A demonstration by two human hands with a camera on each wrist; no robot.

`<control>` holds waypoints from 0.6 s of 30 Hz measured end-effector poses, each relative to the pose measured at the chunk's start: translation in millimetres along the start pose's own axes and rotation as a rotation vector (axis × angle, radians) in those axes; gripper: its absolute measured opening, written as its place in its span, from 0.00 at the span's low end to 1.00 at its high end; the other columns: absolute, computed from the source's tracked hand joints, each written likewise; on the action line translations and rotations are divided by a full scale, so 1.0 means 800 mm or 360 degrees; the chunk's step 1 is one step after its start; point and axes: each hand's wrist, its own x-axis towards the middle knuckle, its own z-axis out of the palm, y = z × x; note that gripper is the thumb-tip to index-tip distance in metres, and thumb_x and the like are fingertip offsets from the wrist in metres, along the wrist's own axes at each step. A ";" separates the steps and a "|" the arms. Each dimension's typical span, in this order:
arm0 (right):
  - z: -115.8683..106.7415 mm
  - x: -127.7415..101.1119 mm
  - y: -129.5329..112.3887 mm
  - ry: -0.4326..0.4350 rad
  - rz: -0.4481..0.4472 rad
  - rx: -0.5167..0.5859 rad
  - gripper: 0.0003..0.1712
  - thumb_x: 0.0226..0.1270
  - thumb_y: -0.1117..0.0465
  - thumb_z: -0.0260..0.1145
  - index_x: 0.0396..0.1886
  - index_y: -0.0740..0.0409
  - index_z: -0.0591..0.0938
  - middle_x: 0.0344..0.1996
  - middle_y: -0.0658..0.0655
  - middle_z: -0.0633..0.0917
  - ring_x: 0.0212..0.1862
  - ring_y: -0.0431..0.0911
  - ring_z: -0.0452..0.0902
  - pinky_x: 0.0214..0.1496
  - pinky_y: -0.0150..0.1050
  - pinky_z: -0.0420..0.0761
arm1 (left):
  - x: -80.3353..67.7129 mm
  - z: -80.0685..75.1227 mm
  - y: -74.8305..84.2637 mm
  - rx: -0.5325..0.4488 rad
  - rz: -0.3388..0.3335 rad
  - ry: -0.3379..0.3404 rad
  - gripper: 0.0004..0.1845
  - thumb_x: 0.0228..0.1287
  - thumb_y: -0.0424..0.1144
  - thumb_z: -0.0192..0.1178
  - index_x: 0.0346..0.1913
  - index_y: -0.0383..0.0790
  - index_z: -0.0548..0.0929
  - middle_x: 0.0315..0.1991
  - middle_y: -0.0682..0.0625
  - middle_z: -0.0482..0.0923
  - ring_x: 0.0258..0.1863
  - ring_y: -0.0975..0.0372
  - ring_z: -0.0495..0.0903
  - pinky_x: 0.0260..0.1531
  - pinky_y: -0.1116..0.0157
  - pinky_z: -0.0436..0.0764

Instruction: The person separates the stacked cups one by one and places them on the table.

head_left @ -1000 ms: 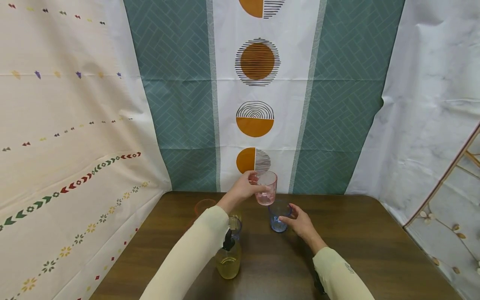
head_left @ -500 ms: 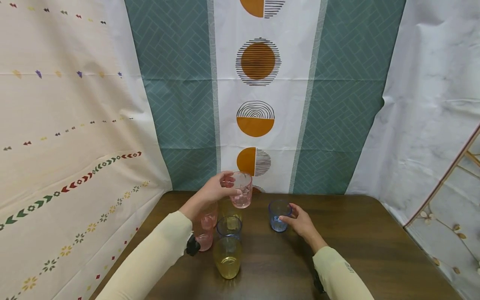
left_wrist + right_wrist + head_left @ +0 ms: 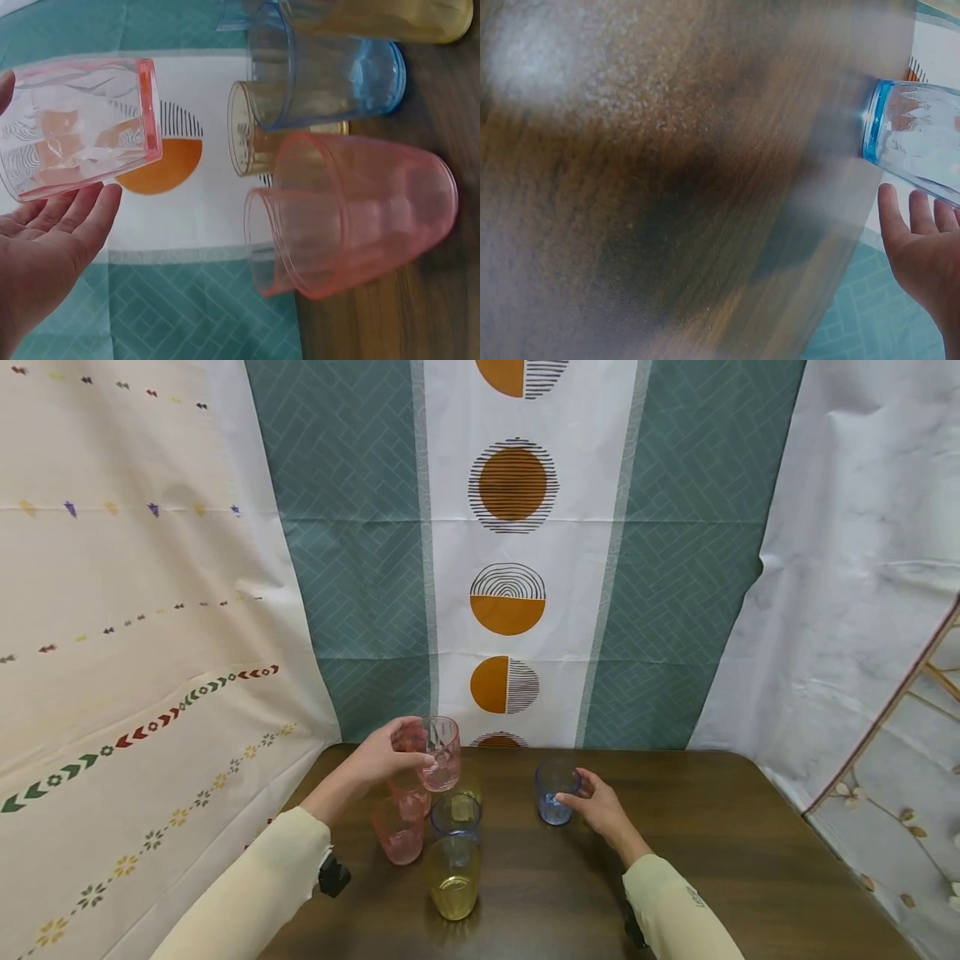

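My left hand [image 3: 411,753] grips a clear pink cup [image 3: 442,753] in the air, just above a group of cups at the table's left. In the left wrist view the pink cup [image 3: 79,124] lies against my fingers [image 3: 71,217], a little apart from two nested pink cups [image 3: 352,214]. These nested pink cups [image 3: 399,828] stand beside a blue cup [image 3: 455,814] and a yellow cup [image 3: 453,878]. Another yellow cup [image 3: 470,785] stands behind them. My right hand [image 3: 576,792] holds a separate blue cup [image 3: 553,793] standing on the table; the blue cup [image 3: 922,150] shows by my fingers [image 3: 922,225].
The dark wooden table [image 3: 720,843] is bordered by patterned cloth hangings [image 3: 510,593] at the back and on both sides. The cups sit at the left and centre; bare tabletop stretches to the right and front.
My left hand carried the pink cup leftward and down, from above the lone blue cup to above the nested pink cups. My right hand stayed on the blue cup.
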 end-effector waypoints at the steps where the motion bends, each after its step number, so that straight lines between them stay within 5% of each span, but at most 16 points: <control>1: 0.000 0.000 0.001 0.0002 0.0003 0.0005 0.47 0.62 0.56 0.74 0.73 0.70 0.61 0.68 0.75 0.67 0.67 0.68 0.66 0.65 0.58 0.70 | -0.003 -0.003 -0.002 0.0010 -0.0001 0.0006 0.46 0.59 0.43 0.73 0.75 0.36 0.59 0.68 0.37 0.69 0.66 0.46 0.69 0.64 0.47 0.69; 18: 0.000 -0.002 0.001 -0.0007 0.0006 0.0040 0.46 0.63 0.57 0.73 0.73 0.69 0.60 0.68 0.74 0.67 0.67 0.68 0.65 0.65 0.59 0.70 | -0.059 -0.032 -0.025 0.0110 0.0123 -0.0007 0.43 0.59 0.38 0.72 0.72 0.28 0.60 0.64 0.34 0.71 0.64 0.44 0.71 0.60 0.54 0.73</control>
